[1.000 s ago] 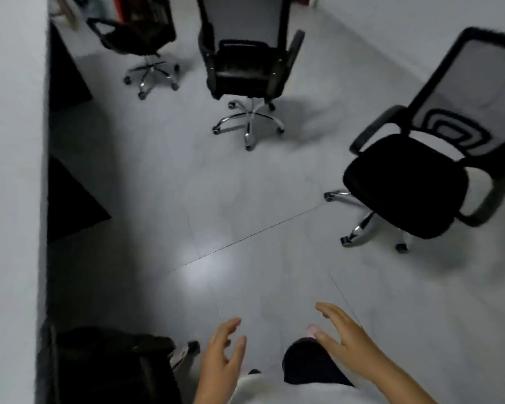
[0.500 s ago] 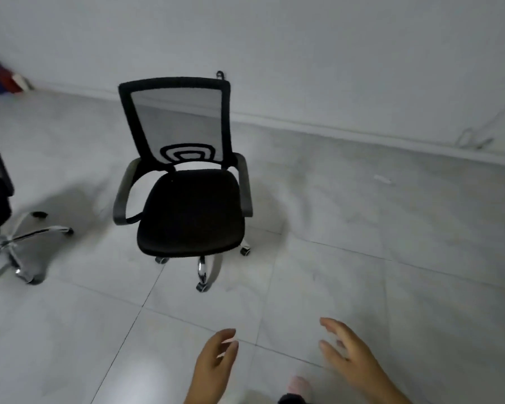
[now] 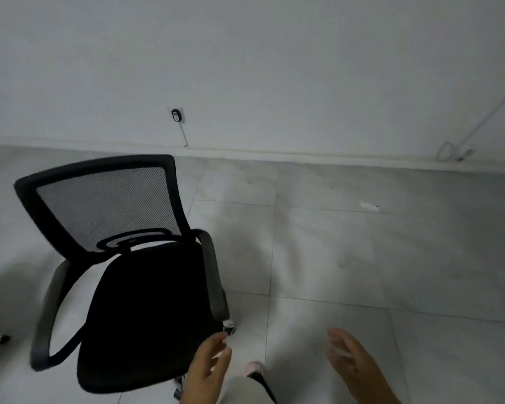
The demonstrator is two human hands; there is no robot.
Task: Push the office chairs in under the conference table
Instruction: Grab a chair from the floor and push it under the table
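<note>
Office chair [image 3: 146,313]: we see a black swivel chair standing on the tiled floor [image 3: 362,272] at lower left, well apart from the wall [image 3: 274,68], its seat facing us.
Backrest [image 3: 105,205]: see-through grey mesh in a black frame, with a curved black lumbar band at its base.
Seat: black padded cushion, nothing on it.
Armrests [image 3: 213,272]: dark looped arms on both sides.
Base: mostly hidden under the seat; we make out a caster [image 3: 229,326] by the right front edge.
Left hand [image 3: 209,371]: fingers loosely spread, holding nothing, just beside the seat's front right corner; we cannot tell whether it touches.
Right hand [image 3: 353,365]: fingers spread, holding nothing, over bare floor, well apart from the chair.
Wall: a socket with a plug [image 3: 176,115] low down.
</note>
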